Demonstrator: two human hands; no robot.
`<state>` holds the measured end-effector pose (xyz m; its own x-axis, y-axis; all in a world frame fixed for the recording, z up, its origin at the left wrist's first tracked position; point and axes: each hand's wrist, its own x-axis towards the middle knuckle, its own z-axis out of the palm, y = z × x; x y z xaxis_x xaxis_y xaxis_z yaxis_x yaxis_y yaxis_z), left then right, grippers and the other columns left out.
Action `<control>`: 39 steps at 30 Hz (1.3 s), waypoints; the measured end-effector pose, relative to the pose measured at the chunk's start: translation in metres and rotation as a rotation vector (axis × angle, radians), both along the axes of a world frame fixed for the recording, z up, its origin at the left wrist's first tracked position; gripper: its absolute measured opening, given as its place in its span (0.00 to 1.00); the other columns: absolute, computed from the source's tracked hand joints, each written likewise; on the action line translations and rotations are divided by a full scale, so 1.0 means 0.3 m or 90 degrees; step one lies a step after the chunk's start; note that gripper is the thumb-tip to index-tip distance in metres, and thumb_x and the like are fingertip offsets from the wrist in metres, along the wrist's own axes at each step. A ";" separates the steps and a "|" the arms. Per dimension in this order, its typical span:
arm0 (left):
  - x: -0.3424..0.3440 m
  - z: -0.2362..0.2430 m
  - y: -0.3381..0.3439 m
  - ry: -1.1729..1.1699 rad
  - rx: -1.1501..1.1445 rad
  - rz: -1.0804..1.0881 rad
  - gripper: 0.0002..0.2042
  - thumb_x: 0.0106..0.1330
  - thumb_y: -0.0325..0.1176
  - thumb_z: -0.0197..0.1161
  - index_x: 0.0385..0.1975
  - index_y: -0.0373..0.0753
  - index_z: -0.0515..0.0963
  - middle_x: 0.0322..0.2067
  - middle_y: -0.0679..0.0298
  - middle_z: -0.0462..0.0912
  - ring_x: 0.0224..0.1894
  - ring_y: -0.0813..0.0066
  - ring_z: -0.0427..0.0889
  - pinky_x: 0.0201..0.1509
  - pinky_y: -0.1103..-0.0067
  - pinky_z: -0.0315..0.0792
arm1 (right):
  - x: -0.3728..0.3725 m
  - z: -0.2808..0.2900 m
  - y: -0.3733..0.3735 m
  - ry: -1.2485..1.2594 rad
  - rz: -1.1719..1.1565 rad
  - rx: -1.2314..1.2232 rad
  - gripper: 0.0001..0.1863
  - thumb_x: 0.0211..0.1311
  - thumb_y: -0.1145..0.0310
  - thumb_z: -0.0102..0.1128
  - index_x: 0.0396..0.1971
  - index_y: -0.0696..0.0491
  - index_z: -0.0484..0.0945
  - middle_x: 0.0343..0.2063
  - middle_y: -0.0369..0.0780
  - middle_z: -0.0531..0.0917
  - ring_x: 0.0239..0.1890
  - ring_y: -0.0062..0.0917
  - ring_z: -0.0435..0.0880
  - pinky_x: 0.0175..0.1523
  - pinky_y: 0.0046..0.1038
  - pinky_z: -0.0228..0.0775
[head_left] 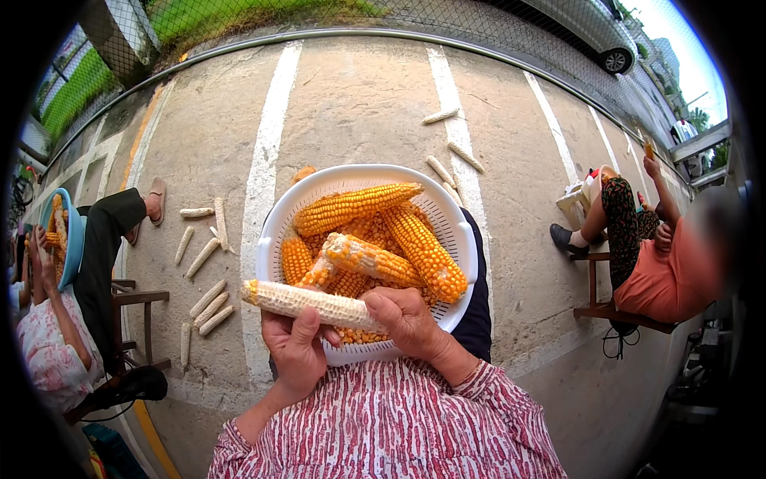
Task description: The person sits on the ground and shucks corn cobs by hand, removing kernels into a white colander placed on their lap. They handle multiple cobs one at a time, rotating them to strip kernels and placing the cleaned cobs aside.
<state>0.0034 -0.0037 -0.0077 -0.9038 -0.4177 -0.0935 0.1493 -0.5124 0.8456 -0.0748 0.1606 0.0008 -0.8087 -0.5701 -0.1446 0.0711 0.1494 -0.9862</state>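
Observation:
A mostly bare corncob lies crosswise over the near side of a white colander on my lap. Some yellow kernels cling to its left end. My left hand grips the cob from below, thumb on its near side. My right hand is closed round the right end, thumb pressed along it. Behind the cob, the colander holds several ears of yellow corn and loose kernels. One partly stripped ear rests on top, with pale patches showing.
Stripped cobs lie on the concrete to the left, and more cobs ahead to the right. A person with a blue basin sits at left. Another person in an orange top sits at right. A chain-link fence runs along the back.

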 end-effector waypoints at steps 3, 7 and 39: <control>0.007 0.010 0.004 0.029 -0.027 -0.015 0.15 0.68 0.31 0.59 0.50 0.36 0.66 0.40 0.56 0.79 0.26 0.75 0.80 0.23 0.82 0.77 | -0.001 -0.010 0.000 -0.156 -0.041 -0.010 0.20 0.71 0.60 0.48 0.31 0.62 0.81 0.24 0.37 0.81 0.29 0.20 0.78 0.37 0.24 0.70; 0.005 0.012 0.009 0.050 -0.038 -0.004 0.16 0.69 0.33 0.59 0.51 0.36 0.65 0.41 0.55 0.79 0.27 0.75 0.81 0.23 0.83 0.77 | -0.031 0.002 0.023 -0.189 0.019 -0.076 0.17 0.69 0.64 0.49 0.32 0.62 0.81 0.29 0.38 0.82 0.32 0.18 0.78 0.40 0.22 0.70; -0.025 0.012 0.011 0.094 -0.205 -0.073 0.26 0.62 0.52 0.64 0.45 0.34 0.66 0.40 0.63 0.70 0.37 0.79 0.74 0.41 0.82 0.72 | 0.022 0.001 -0.008 -0.312 -0.049 -0.184 0.20 0.73 0.60 0.46 0.53 0.60 0.68 0.42 0.42 0.81 0.41 0.18 0.80 0.46 0.20 0.73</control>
<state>-0.0041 -0.0005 -0.0040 -0.9402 -0.3003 0.1608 0.2388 -0.2440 0.9399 -0.0681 0.1583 0.0010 -0.7274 -0.5846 -0.3594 0.5297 -0.1455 -0.8356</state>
